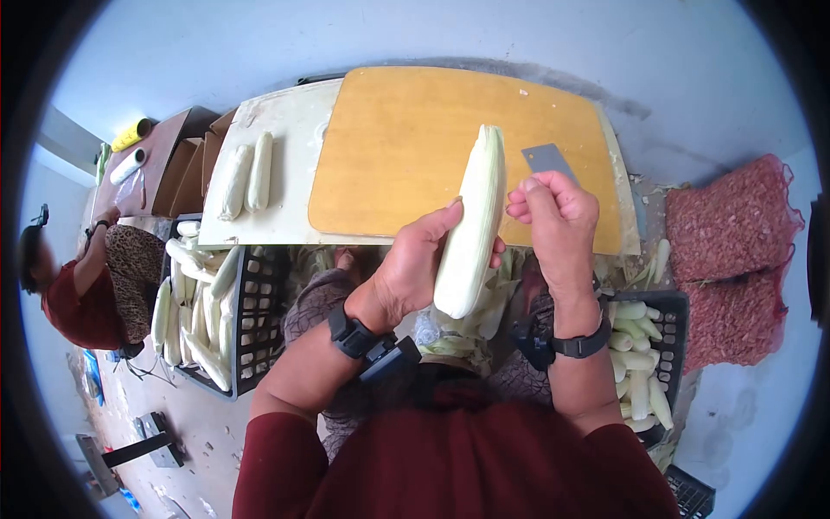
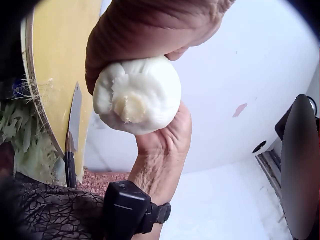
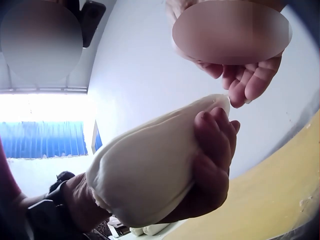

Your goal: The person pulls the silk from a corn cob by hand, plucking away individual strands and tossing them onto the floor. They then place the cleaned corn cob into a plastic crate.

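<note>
My left hand [image 1: 417,251] grips an ear of corn [image 1: 473,221] in pale husk, thumb on one side and fingers round the other. The ear stands tilted above the near edge of a yellow board [image 1: 415,147]; its cut stem end [image 2: 131,107] faces the left wrist camera. Beside the ear's upper part is my right hand [image 1: 558,212], fingers loosely curled and nothing seen in them. In the right wrist view its fingertips [image 3: 242,95] are close to the ear's tip. A knife [image 2: 74,125] lies on the board, its handle hidden behind my right hand in the head view.
Two husked-down ears [image 1: 248,176] lie on the white tabletop [image 1: 290,117] at left. Black crates of corn stand left [image 1: 259,320] and right [image 1: 679,346]. Red mesh sacks [image 1: 731,225] lean at far right. Another person [image 1: 86,294] sits at far left beside a brown table [image 1: 160,151].
</note>
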`<state>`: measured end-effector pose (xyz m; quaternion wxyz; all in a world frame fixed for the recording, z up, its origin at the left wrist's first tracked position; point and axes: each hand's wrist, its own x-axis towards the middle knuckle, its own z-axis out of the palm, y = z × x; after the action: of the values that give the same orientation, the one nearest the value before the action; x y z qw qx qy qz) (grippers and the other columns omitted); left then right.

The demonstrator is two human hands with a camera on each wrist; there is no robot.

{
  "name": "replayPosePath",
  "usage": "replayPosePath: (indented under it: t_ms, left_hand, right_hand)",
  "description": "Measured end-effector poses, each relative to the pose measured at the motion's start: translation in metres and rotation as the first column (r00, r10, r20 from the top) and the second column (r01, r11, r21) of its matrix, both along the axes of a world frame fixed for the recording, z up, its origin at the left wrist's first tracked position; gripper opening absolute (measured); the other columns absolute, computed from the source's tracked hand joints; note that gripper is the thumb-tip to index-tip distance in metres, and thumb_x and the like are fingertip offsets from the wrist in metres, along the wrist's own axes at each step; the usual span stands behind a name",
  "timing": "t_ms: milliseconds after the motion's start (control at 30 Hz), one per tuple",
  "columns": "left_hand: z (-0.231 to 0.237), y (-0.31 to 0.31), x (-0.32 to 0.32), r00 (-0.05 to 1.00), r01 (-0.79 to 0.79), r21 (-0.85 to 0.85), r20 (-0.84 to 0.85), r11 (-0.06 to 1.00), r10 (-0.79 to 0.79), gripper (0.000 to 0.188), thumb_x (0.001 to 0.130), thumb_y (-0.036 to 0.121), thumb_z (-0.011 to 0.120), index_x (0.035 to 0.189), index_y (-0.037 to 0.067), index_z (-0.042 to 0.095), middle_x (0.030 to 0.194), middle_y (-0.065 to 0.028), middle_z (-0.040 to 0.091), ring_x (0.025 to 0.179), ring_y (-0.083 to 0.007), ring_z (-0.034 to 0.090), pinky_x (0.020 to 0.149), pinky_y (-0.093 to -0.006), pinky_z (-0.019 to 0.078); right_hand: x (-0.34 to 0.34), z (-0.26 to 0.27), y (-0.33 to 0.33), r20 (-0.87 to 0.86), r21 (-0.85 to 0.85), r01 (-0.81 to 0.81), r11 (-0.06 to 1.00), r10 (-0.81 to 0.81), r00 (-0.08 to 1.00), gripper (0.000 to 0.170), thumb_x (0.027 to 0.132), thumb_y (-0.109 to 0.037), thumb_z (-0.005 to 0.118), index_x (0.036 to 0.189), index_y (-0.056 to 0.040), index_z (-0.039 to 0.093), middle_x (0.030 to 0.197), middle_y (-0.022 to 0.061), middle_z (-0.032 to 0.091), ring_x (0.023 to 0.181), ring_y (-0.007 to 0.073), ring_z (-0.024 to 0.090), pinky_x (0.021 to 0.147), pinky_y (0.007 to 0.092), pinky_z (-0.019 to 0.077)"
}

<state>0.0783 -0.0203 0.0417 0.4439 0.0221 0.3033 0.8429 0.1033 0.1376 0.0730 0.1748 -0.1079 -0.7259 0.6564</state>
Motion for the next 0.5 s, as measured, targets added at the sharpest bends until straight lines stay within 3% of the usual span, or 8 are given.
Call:
replayPosePath:
  t_ms: [67,133,267,333,500]
  left_hand:
    - [-0.0058,0.0019,-0.0007,1.000,0.004,-0.013,-0.006,1.000,-0.004,0.050,0.096,0.042,0.033,0.123,0.001,0.045,0.101,-0.0206,0.059,0.088,-0.0290,0.060,0.077,-0.0360,0.0499]
    - [-0.0029,0.0028,0.0007,1.000,0.006,0.014,0.003,1.000,-0.006,0.050,0.096,0.042,0.033,0.123,0.001,0.045,0.100,-0.0205,0.059,0.088,-0.0289,0.060,0.077,-0.0358,0.0499]
    - [-0.0057,0.0002,-0.0020,0.998,0.012,0.057,0.056,0.998,-0.015,0.051,0.096,0.042,0.033,0.122,0.000,0.045,0.099,-0.0203,0.059,0.088,-0.0289,0.060,0.078,-0.0359,0.0499]
    - [-0.0057,-0.0004,-0.0053,0.998,0.005,0.069,0.063,0.998,-0.009,0.052,0.096,0.042,0.032,0.122,-0.001,0.046,0.099,-0.0201,0.059,0.087,-0.0290,0.060,0.078,-0.0363,0.0499]
    - [-0.0025,-0.0013,-0.0066,0.995,-0.019,0.104,0.095,0.994,0.009,0.052,0.097,0.042,0.031,0.122,-0.001,0.046,0.099,-0.0201,0.059,0.087,-0.0295,0.061,0.079,-0.0381,0.0502]
  right_hand:
    - [0.0006,-0.0031,0.0008,-0.045,0.050,0.015,0.999,-0.013,0.999,0.017,0.087,-0.010,0.057,0.082,0.0066,0.060,0.069,0.0058,0.062,0.062,0.0093,0.057,0.057,0.0240,0.0470]
    - [0.0012,-0.0042,0.0045,0.049,0.147,-0.076,0.986,0.069,0.996,0.021,0.090,-0.015,0.055,0.092,0.0049,0.062,0.075,0.0055,0.063,0.068,0.0112,0.061,0.064,0.0235,0.0480]
    - [0.0031,-0.0073,0.0047,0.095,0.113,-0.084,0.990,0.074,0.993,0.022,0.089,-0.014,0.056,0.095,0.0057,0.062,0.079,0.0056,0.063,0.071,0.0115,0.061,0.066,0.0241,0.0486]
    - [0.0032,-0.0061,0.0054,0.148,0.229,-0.124,0.966,0.091,0.985,0.023,0.089,-0.014,0.057,0.099,0.0071,0.061,0.082,0.0071,0.064,0.073,0.0117,0.061,0.066,0.0247,0.0492]
    - [0.0072,-0.0026,0.0016,0.039,0.228,-0.118,0.967,0.112,0.993,0.022,0.087,-0.010,0.059,0.101,0.0077,0.061,0.080,0.0079,0.065,0.071,0.0119,0.061,0.064,0.0246,0.0493]
